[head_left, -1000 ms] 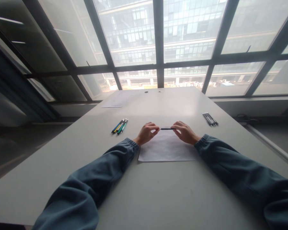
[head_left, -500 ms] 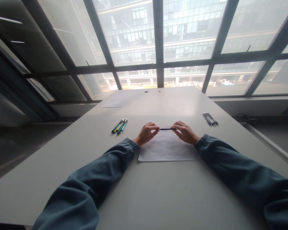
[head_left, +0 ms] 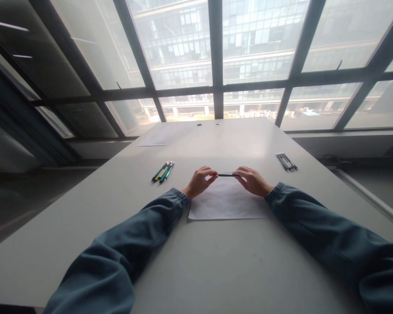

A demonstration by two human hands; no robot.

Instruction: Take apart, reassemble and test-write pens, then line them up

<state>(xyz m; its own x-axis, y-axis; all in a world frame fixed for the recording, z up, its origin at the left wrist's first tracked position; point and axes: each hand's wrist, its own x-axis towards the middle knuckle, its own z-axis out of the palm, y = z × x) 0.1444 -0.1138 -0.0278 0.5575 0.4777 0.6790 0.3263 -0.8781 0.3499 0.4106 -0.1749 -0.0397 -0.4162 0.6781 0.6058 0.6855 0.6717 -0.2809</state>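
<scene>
A slim dark pen (head_left: 227,175) lies level between my two hands, above the far part of a white sheet of paper (head_left: 229,203). My left hand (head_left: 201,181) pinches its left end between thumb and fingers. At the other end, my right hand (head_left: 251,179) grips it the same way. The fingertips cover both ends of the pen. To the left of my left hand is a group of coloured pens (head_left: 163,172) in blue, yellow and green. Several grey and black pens (head_left: 286,162) lie side by side farther to the right.
The white table (head_left: 222,261) stretches toward a large framed window (head_left: 218,56). More paper sheets (head_left: 153,137) lie at its far left. A small dark round spot (head_left: 199,125) is near the far edge. A blue curtain (head_left: 19,104) hangs at the left.
</scene>
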